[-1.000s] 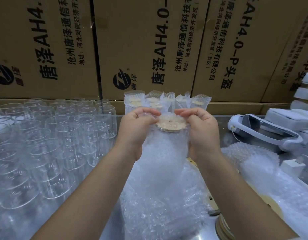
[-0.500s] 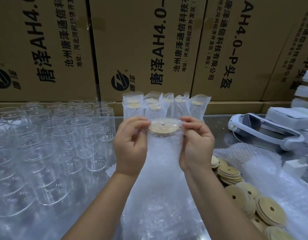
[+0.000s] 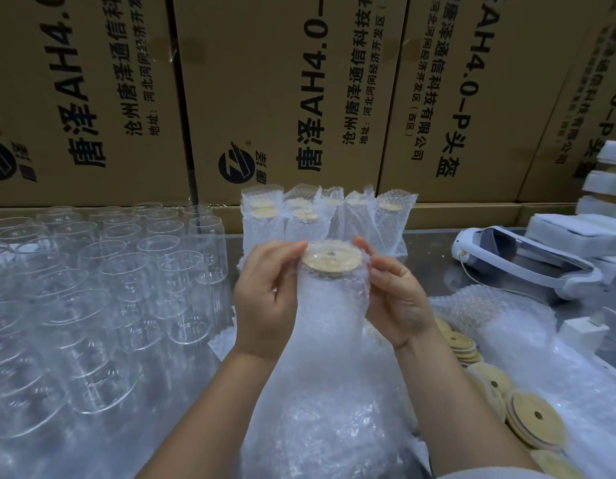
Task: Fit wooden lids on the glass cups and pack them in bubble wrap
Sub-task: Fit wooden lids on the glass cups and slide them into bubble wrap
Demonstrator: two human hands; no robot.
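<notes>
— Roughly, biggest first: what's on the bench?

— Wall of printed cardboard boxes [image 3: 282, 98] across the back. Steel table [image 3: 431, 247] in front. Left part: bare glass cups [image 3: 126, 278], upright, packed rim to rim, no lids. Judgement: that's the stock not yet done, kept on the left hand's side.

— Centre?

— Heap of loose bubble wrap [image 3: 334, 416] directly under the forearms, spilling right. Behind it, against the boxes, a row of finished cups [image 3: 320, 212], each sleeved with its lid showing at the top. Likely parked at the back so they're clear of the work.

— Right side?

— White headset [image 3: 527, 267], not part of the job. Nearer, a scatter of spare wooden lids [image 3: 534, 420], overlapping, just beside the wrap; within the right hand's reach, I'd say.

— And the piece in hand?

— Wrapped cup [image 3: 329, 305], held upright above the heap, between both hands. Its wooden lid [image 3: 332, 261] sits flat on the mouth, centre hole up, wrap rising around the rim.

— Grip?

— Left hand [image 3: 265, 305]: fingers [image 3: 289, 247] curled, thumb and forefinger pinching the wrap at the lid's left edge. Right hand [image 3: 399, 302]: palm toward camera, curled round the sleeve's right side, fingertips [image 3: 363, 245] behind the rim. Both grasping, neither slack.

— Why there?

— Judgement: holding at the top edge lets the excess wrap be tucked over the lid. This cup looks nearly packed; many bare ones remain.
</notes>
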